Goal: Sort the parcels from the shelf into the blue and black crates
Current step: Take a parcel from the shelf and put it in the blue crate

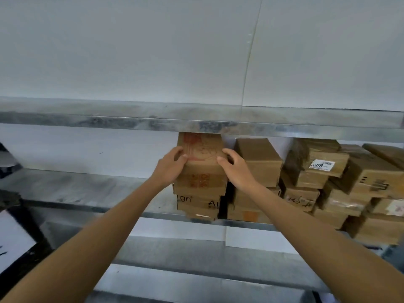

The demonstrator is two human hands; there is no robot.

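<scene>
Parcel with red print (202,158): a brown cardboard box, the topmost of a stack standing on the metal shelf (87,189) at mid-scene. Its far end reaches under the upper shelf beam (131,121). Faded red marks cover its top face.

Left grip (171,169): holds the left side of this parcel, with the thumb laid on the top face and the fingers curled round the left edge.

Right grip (237,169): holds the right side of the same parcel, with the thumb on the top face and the fingers curled over the right edge. Both bare forearms extend from the near corners of the scene to the box.

Lettered parcel (197,201): lies directly below the held box in the same stack and shows dark lettering on its near face. It cannot be told whether the held box rests on the stack or is raised just clear of it.

Second stack (260,165): plain brown boxes just right of the first stack, with a narrow dark gap between the two.

Labelled parcel (321,166): part of an uneven heap farther right on the same shelf. It bears a white sticker and sits tilted among other boxes.

Pale wall (153,51): fills the far background above the beam.
</scene>
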